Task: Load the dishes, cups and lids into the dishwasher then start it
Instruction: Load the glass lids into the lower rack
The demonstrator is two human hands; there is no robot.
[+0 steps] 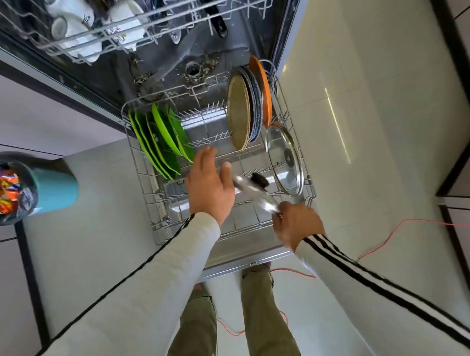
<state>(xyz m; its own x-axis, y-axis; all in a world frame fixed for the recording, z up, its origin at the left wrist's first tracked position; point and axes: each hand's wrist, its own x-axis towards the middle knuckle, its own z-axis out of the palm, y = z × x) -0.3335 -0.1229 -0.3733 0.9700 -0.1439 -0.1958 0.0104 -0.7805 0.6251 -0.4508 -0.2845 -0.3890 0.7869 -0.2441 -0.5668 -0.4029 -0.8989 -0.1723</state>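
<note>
Here both arms reach forward and down from the bottom of the frame over the pulled-out lower rack (146, 186) at centre. The left hand (210, 184) hovers palm down, fingers spread and loose, thumb touching the upper rim of a blurred glass lid (251, 189); whether it actually grips is unclear. The right hand (296, 223), lower right of centre, pinches the lid's lower edge between fingertips. The lid is tilted, its black knob (260, 180) facing up-right, above the rack's middle tines.

Just right of it a second glass lid (285, 160) stands on edge against the rack's right wall. Above that, a tan plate (238, 111), dark plates and an orange plate (262, 89) stand upright. Green plates (158, 138) lean in the left rows. White cups (74, 26) sit in the upper rack, upper left. A teal bin (53, 187) stands at the left edge; a red cable (390, 241) trails on the floor, lower right.
</note>
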